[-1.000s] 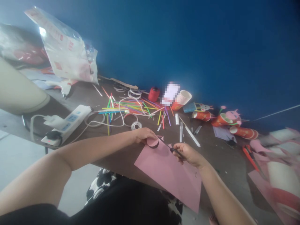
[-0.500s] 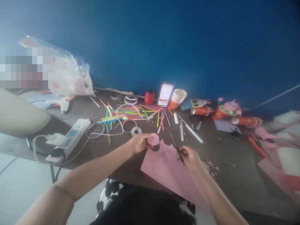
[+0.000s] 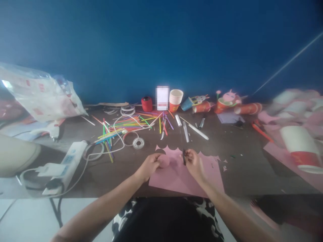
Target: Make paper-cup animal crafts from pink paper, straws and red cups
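Between the fingertips of my left hand (image 3: 150, 166) is a small pink paper circle (image 3: 165, 161), its face turned up. My right hand (image 3: 193, 163) is closed around dark-handled scissors (image 3: 184, 157), whose thin blades point away from me and are hard to make out. Both hands are over a large pink paper sheet (image 3: 186, 183) lying near the table's front edge. Scalloped cut-outs run along the sheet's far edge. A few small pink scraps (image 3: 225, 164) lie just right of it.
Colourful sticks (image 3: 121, 126), tape rolls (image 3: 138, 143) and a white cable spread over the left middle. A power strip (image 3: 73, 161) is at left. Stacked paper cups (image 3: 176, 101) and a phone (image 3: 162, 98) stand by the wall. At right lies a white-and-red cup (image 3: 300, 149).
My view has swung right and levelled. My left hand brings the paper circle over the sheet, and my right hand with the scissors has moved closer to it.
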### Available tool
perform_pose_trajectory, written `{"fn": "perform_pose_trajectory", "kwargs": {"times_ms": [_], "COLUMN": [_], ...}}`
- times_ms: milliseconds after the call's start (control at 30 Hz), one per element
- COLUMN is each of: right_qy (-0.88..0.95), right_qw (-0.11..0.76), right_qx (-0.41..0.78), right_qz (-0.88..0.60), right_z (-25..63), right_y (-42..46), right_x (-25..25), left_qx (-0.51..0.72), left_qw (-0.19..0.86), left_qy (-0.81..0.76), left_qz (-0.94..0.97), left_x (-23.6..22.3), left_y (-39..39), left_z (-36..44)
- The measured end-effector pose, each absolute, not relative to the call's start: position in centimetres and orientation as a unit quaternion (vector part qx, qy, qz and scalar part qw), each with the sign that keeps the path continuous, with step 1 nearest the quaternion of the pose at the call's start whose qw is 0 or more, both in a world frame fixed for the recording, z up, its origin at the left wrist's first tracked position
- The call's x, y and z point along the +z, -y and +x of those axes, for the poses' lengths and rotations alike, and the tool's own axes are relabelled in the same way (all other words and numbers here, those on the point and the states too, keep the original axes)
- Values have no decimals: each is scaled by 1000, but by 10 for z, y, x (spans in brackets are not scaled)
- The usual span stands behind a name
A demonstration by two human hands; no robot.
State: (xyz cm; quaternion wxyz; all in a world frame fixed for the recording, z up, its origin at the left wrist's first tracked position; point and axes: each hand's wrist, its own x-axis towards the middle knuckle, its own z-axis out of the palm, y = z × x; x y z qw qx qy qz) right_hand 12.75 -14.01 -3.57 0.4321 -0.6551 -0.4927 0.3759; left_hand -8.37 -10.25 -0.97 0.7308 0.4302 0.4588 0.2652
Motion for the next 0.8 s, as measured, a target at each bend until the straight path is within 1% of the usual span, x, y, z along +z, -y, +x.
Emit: {"fn": "perform_pose_trajectory", "kwargs": {"times_ms": [67, 133, 400, 600, 733, 800], "right_qy": [498, 493, 479, 485, 476, 475], "right_qw": [447, 455, 466, 383, 403, 414], "right_qx": [375, 384, 402, 489, 497, 489], "right_qz": [-642, -634, -627, -615, -603, -604], "right_z": [121, 114, 97, 126, 128, 119], "right_y": [132, 120, 88, 84, 81, 81], "right_x": [-34, -32, -31, -24, -27, -30], "left_qx": [275, 285, 331, 336, 348, 358], "left_qw": [724, 743, 743, 730, 741, 759], "left_qy": [-466, -466, -504, -517, -489, -447], "left_qz": [428, 387, 290, 295, 304, 308], "left_x": [-11, -13, -10, -2, 1, -1], "left_y": [92, 79, 48, 45, 53, 64], "left_z": [-90, -96, -105, -114, -90, -72]}}
